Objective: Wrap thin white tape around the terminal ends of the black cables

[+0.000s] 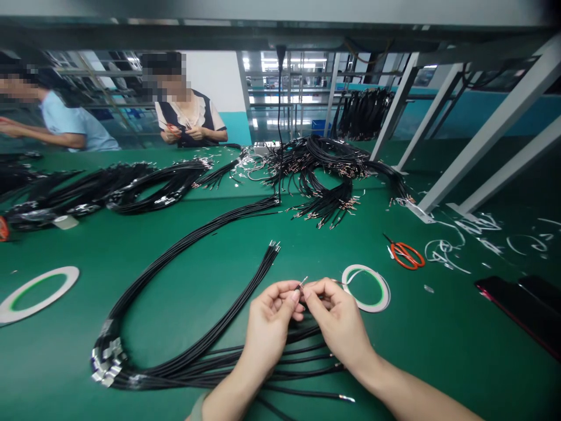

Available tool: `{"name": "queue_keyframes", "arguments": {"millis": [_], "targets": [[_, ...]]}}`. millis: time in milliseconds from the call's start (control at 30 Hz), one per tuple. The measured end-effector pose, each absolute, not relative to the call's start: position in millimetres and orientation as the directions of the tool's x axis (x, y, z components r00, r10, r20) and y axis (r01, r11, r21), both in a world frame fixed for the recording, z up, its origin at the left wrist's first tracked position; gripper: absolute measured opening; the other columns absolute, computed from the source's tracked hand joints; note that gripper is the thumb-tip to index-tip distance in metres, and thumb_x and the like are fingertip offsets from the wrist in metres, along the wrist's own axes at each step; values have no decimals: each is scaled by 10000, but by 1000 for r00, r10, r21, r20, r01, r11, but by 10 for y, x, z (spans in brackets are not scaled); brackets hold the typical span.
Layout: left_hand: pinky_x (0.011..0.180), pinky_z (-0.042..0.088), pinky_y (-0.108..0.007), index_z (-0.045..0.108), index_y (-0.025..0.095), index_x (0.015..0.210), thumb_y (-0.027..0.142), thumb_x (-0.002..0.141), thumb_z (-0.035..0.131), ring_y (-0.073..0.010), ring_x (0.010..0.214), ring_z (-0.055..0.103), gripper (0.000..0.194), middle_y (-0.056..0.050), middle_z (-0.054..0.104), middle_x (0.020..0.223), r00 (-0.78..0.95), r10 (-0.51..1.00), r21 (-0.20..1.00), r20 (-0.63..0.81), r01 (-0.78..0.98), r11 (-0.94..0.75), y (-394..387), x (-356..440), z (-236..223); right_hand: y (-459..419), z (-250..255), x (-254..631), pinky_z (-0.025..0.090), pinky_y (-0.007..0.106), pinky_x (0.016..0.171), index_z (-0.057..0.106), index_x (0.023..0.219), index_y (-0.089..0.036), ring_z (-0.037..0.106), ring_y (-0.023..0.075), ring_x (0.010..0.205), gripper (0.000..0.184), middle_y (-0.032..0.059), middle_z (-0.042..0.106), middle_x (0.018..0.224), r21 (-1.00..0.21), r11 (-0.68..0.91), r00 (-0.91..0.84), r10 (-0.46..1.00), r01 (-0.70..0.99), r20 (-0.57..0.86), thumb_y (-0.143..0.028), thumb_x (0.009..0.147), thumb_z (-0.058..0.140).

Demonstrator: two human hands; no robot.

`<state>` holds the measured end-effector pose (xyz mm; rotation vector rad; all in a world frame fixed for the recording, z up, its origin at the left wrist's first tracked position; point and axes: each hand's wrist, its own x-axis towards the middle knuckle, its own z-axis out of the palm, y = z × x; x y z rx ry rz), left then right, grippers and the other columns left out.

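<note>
My left hand [272,316] pinches a black cable near its end, and the bare tip [304,281] sticks up past the thumb. My right hand [335,316] is closed at the same spot, its thumb and fingertip meeting beside that tip. What lies between the right fingertips is too small to make out. Under both wrists run several loose black cables [302,393] with stripped ends. They belong to a long looped bundle [162,266], wrapped at its left bend with silvery tags [106,362]. A white tape roll [384,292] lies just beyond my right hand.
Orange-handled scissors [407,256] lie at the right, near white tape scraps [445,252]. Another tape roll [65,280] is at the left. Cable heaps [324,155] line the back. Grey metal legs [491,134] rise at the right. Two people [193,120] work across the table.
</note>
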<state>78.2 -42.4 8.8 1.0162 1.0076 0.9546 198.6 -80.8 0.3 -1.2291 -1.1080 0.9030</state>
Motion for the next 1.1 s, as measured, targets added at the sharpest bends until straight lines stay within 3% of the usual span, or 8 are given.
{"name": "queue_keyframes", "arguments": {"millis": [233,600,767,900,1100], "targets": [[513,459,-158,667,100,914,279,720,737,-62,492,542,273,4,647,616,275,935,953,-222,-140,268,-402,767,119,-792,4,2000,501,264,680,617,793,-168,643,172,725,155,28,664,754,-989,132,249,958,60,143,-252,904,550],[389,270,-123,623,120,803,398,776,687,-21,395,371,287,75,490,499,220,960,978,-174,-77,195,-363,812,26,-809,-21,1991,473,243,624,651,797,-173,610,158,670,174,13,664,727,-971,153,230,954,185,194,-270,906,556],[481,385,-122,646,116,843,343,782,694,-26,464,462,240,49,569,579,287,942,967,-173,-132,218,-314,759,2,-789,-83,2017,490,253,635,723,917,-187,634,173,693,177,29,715,775,-974,108,267,950,198,160,-294,890,584],[582,504,-181,663,103,890,300,694,765,-87,576,605,296,-19,681,701,271,942,955,-196,-163,246,-284,741,-11,-767,-119,2039,503,264,607,733,1004,-198,646,187,683,225,48,736,813,-973,62,289,949,221,126,-315,883,583],[579,533,-207,652,118,835,283,713,735,-119,566,646,222,-13,686,643,225,962,972,-152,-144,187,-279,764,-77,-756,-119,2042,511,276,577,698,1106,-152,648,195,648,316,63,736,771,-970,16,295,951,244,89,-332,877,577]]}}
